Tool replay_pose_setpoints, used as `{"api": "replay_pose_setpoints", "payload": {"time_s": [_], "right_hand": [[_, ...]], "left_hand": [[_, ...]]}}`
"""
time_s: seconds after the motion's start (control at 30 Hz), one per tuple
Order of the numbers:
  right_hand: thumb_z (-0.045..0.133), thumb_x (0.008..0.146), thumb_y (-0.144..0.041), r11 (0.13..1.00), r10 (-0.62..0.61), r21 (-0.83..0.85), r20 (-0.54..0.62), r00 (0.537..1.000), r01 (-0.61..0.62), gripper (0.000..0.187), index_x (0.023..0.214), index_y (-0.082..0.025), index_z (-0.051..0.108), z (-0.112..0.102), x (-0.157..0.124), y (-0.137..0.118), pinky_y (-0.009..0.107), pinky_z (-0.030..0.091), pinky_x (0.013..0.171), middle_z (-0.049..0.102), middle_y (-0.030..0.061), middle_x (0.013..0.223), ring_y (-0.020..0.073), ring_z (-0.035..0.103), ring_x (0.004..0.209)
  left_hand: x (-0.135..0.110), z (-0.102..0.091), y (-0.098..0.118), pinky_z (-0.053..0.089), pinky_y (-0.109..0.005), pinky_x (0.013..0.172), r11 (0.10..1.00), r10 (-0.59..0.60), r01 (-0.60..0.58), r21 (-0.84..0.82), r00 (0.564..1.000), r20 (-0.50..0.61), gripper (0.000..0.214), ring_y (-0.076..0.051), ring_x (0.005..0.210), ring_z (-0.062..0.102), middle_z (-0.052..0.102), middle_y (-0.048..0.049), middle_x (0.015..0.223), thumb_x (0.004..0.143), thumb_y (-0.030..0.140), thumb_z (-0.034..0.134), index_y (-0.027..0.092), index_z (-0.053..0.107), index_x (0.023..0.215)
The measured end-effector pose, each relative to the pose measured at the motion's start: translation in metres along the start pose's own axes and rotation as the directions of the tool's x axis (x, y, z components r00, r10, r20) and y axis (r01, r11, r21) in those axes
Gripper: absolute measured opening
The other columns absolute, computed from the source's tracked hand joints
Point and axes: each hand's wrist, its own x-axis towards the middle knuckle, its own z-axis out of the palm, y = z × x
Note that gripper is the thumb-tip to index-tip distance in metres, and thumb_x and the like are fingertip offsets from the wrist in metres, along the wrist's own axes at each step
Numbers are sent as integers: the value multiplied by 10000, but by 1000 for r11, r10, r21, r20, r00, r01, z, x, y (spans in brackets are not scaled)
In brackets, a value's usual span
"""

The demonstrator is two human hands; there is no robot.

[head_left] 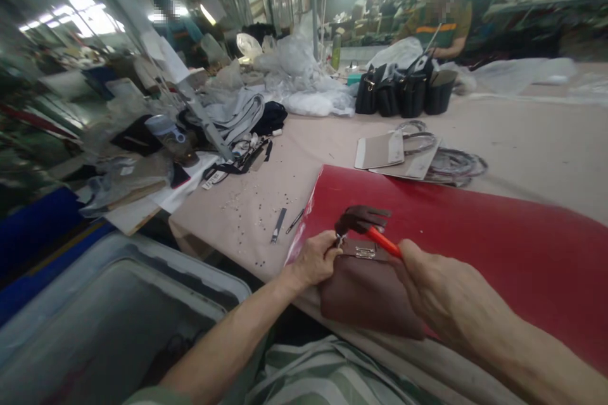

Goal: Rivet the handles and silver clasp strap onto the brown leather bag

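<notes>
A small brown leather bag (368,294) with a silver clasp lies on a red mat (498,234) at the table's near edge. My left hand (316,259) is closed in a pinch on the bag's upper left corner, by a small metal fitting. My right hand (434,288) grips the orange handle of a hammer (365,223), whose dark head hovers just above the bag's top edge.
A blade and a thin tool (285,223) lie left of the mat among scattered small bits. Card pieces and wire rings (418,155) sit behind it, black bags (406,93) farther back near a seated person. A grey bin (118,310) stands at lower left.
</notes>
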Motion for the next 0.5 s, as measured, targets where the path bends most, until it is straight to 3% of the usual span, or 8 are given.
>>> {"api": "replay_pose_setpoints", "payload": {"time_s": [0.1,0.2,0.3,0.4,0.5], "right_hand": [[341,961,-547,999,-8,-45,152,988,15,383,712,-272,435,5,-2,17,326,158,463,477,-3,467,159,363,352],[373,923,-557,979,203,-47,175,963,-198,361,704,-273,412,11,-14,54,301,188,449,448,-21,457,162,388,364],[365,939,-492,914,388,29,239,890,-406,381,635,-270,423,22,-41,103,299,321,458,510,7,493,179,501,423],[380,970,-414,882,471,-105,154,868,-460,392,608,-274,432,31,-71,141,310,323,461,486,8,482,182,483,415],[466,940,-353,874,408,-285,-5,913,-393,272,713,-234,557,39,-87,152,328,344,512,586,64,654,203,515,526]], "left_hand": [[0,-1,0,587,-344,859,1000,6,-6,10,1000,17,202,-214,936,709,723,-56,989,876,99,576,203,654,1031],[0,0,0,585,-360,888,1000,18,-18,5,1000,9,213,-221,953,708,722,-62,999,872,94,575,203,650,1039],[-1,0,0,593,-362,883,1000,22,-22,-10,1000,-12,207,-219,938,711,721,-61,982,868,90,578,206,647,1024],[-1,-2,0,598,-360,878,999,44,-44,5,999,-11,196,-219,946,713,723,-69,995,874,93,575,203,642,1021],[0,-4,0,600,-357,877,997,68,-68,33,998,1,170,-220,966,716,726,-82,1015,888,96,565,195,643,1003]]}}
